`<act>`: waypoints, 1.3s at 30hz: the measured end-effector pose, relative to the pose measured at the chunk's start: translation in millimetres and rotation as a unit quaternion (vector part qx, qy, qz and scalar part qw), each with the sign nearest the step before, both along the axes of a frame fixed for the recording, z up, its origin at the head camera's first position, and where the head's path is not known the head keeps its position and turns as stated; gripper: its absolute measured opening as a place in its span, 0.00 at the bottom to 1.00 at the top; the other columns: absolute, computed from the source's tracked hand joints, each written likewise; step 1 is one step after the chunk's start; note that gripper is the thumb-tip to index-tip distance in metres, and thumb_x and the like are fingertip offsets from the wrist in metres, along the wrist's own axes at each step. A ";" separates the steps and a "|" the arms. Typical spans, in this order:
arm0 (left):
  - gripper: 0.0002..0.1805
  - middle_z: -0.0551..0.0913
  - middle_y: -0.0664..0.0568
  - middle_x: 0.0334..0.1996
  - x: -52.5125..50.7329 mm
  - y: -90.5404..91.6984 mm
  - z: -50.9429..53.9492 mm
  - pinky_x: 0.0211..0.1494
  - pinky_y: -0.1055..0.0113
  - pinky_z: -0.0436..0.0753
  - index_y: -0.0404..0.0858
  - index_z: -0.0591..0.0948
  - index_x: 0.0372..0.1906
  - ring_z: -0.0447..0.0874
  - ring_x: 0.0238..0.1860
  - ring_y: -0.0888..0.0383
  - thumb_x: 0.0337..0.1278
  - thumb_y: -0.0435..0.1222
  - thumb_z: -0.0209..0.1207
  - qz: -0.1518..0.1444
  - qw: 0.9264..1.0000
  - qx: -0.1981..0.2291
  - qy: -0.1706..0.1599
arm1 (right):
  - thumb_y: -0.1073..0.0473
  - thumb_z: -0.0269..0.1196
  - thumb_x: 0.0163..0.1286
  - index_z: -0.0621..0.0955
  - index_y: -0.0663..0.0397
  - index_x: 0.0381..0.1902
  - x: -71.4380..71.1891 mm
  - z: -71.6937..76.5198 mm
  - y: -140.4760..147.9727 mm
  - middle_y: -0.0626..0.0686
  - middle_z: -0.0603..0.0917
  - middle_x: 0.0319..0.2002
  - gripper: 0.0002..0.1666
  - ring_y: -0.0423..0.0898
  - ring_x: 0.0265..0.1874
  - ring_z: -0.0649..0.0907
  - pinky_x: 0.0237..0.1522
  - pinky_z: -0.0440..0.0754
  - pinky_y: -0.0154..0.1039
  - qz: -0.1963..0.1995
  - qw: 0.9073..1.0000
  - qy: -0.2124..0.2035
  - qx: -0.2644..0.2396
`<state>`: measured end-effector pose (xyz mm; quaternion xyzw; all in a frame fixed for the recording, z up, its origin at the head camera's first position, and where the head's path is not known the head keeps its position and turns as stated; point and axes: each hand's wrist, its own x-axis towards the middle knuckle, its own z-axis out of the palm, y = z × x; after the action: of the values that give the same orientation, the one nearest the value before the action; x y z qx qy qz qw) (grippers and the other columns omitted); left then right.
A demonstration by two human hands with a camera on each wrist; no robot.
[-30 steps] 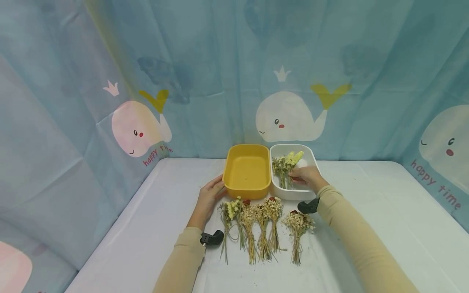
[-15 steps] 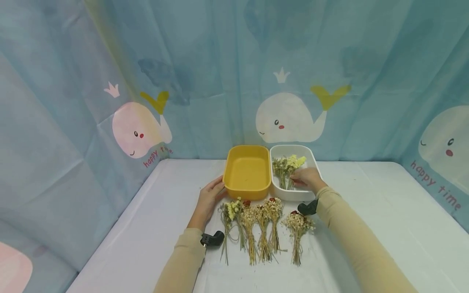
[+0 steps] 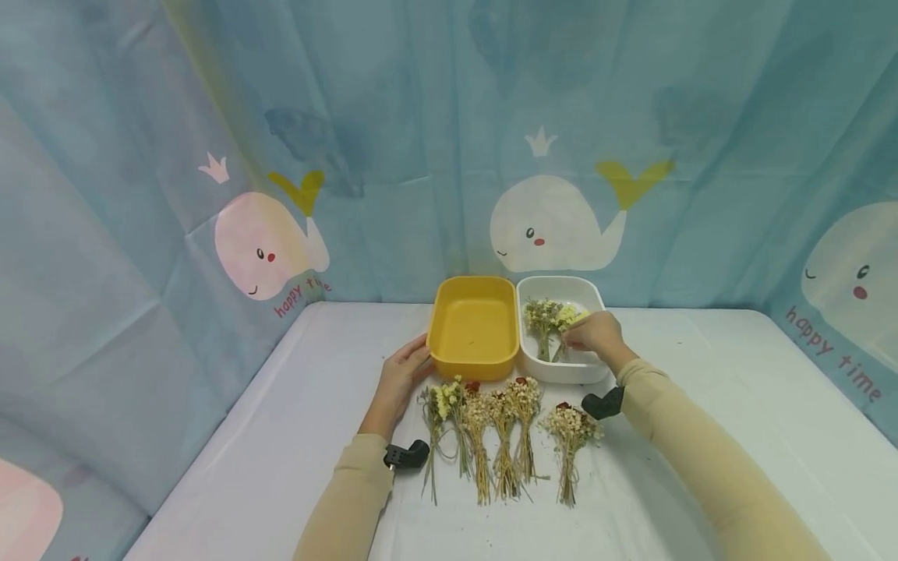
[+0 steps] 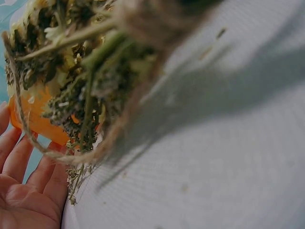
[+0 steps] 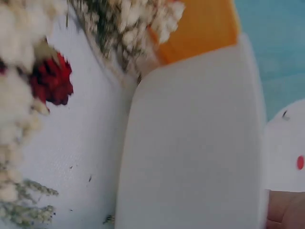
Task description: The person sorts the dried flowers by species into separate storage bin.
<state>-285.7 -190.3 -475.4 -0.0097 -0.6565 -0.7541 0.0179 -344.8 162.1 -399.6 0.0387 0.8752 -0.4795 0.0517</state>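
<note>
In the head view, a yellow flower bunch [image 3: 565, 318] lies beside a greenish bunch [image 3: 541, 318] inside the white tray [image 3: 565, 375]. The right hand [image 3: 595, 336] reaches over its near right side and pinches the yellow bunch close to its blooms; the fingertips are partly hidden. The yellow tray [image 3: 474, 369] stands against the white one, and the left hand [image 3: 401, 380] touches its left near corner with loosely extended fingers. The left wrist view shows that palm [image 4: 28, 195] with fingers spread beside the orange-looking tray [image 4: 40, 117].
Several dried bunches lie in front of the trays: yellow ones [image 3: 446, 399] at the left, cream ones with red blooms [image 3: 477, 413] in the middle. A separate cream bunch [image 3: 570, 428] lies nearer the right forearm. A whale-print curtain [image 3: 421, 156] hangs behind the table [image 3: 687, 374].
The right hand and forearm have shifted slightly right. Inside the white tray, the yellow bunch has moved a little right and lower, and the greenish bunch a little right. The left hand has stayed still.
</note>
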 end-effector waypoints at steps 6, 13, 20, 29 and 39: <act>0.26 0.71 0.48 0.71 0.5 0.4 0.6 0.74 0.53 0.75 0.42 0.71 0.71 0.70 0.71 0.48 0.72 0.42 0.57 0.002 1.000 -0.006 0.000 | 0.64 0.64 0.69 0.77 0.77 0.58 19.0 12.1 3.2 0.67 0.87 0.48 0.25 0.45 0.35 0.91 0.46 0.90 0.39 0.034 0.998 0.024 -0.039; 0.27 0.70 0.47 0.72 1.6 0.5 0.0 0.74 0.51 0.75 0.40 0.70 0.72 0.70 0.72 0.47 0.73 0.40 0.55 0.001 1.000 -0.010 0.001 | 0.56 0.65 0.70 0.77 0.74 0.60 51.2 27.5 3.1 0.64 0.88 0.47 0.29 0.52 0.44 0.90 0.51 0.89 0.45 0.070 0.996 0.031 -0.038; 0.27 0.70 0.47 0.72 2.2 0.3 1.3 0.75 0.51 0.74 0.41 0.70 0.72 0.70 0.72 0.48 0.72 0.41 0.56 0.007 1.000 -0.009 -0.003 | 0.57 0.66 0.69 0.78 0.73 0.59 87.8 36.0 4.4 0.61 0.89 0.46 0.28 0.47 0.41 0.91 0.51 0.89 0.44 0.096 0.992 0.031 -0.076; 0.27 0.70 0.47 0.72 0.7 -2.7 -0.1 0.75 0.50 0.73 0.41 0.70 0.72 0.69 0.72 0.47 0.73 0.41 0.56 -0.001 1.000 -0.008 0.001 | 0.55 0.68 0.67 0.77 0.73 0.59 119.6 35.7 6.8 0.60 0.89 0.45 0.31 0.46 0.41 0.90 0.49 0.90 0.39 0.098 0.990 0.014 -0.099; 0.26 0.70 0.46 0.73 3.2 0.0 2.1 0.74 0.52 0.74 0.40 0.70 0.72 0.69 0.72 0.48 0.73 0.40 0.55 -0.001 1.000 -0.007 0.002 | 0.50 0.71 0.64 0.79 0.69 0.59 144.3 27.1 11.1 0.55 0.90 0.44 0.33 0.47 0.45 0.90 0.52 0.89 0.41 0.099 0.990 -0.027 -0.099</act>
<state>-282.5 -190.3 -473.3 -0.0113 -0.6617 -0.7494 0.0184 -200.5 173.1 -372.6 -0.0402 0.8211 -0.5552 0.1259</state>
